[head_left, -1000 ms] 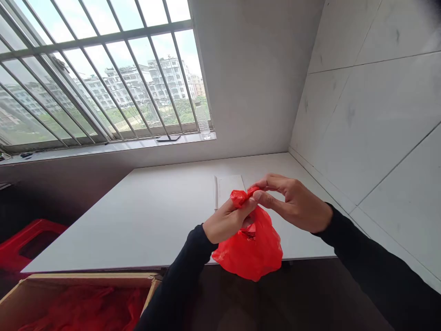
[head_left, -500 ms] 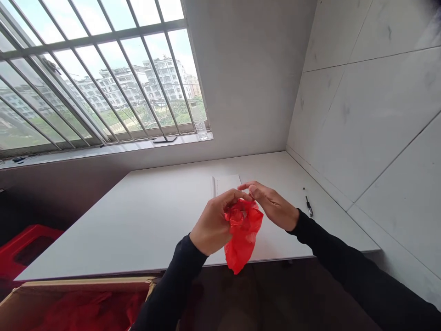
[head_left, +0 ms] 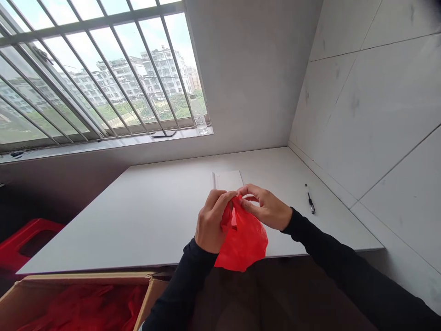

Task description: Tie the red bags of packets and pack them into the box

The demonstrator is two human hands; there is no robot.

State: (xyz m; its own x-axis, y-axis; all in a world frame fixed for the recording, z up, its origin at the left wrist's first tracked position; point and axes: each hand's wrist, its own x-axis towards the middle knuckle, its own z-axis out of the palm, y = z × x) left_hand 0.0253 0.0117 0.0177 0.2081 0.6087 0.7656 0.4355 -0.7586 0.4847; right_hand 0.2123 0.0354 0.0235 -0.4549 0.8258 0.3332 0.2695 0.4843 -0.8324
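Note:
A thin, crumpled red plastic bag (head_left: 246,243) hangs between my hands, just over the near edge of the white table (head_left: 155,216). My left hand (head_left: 212,220) is closed on its upper left part, with the thumb hidden. At the bag's top, my right hand (head_left: 265,207) pinches the red plastic between thumb and fingers. The fingertips of both hands almost meet there. Behind them on the table lies an open notepad (head_left: 228,178), partly covered by my hands.
A cardboard box (head_left: 86,278) with red plastic (head_left: 86,305) inside stands below the table at lower left. A pen (head_left: 311,203) lies at right. On the windowsill are a clear bottle (head_left: 199,115) and a dark flat object (head_left: 164,134). A red stool (head_left: 31,239) is at far left.
The red bag has spread wider and hangs more open below my hands. My right hand has moved down and left and now pinches the bag's top. The view has tilted slightly downward.

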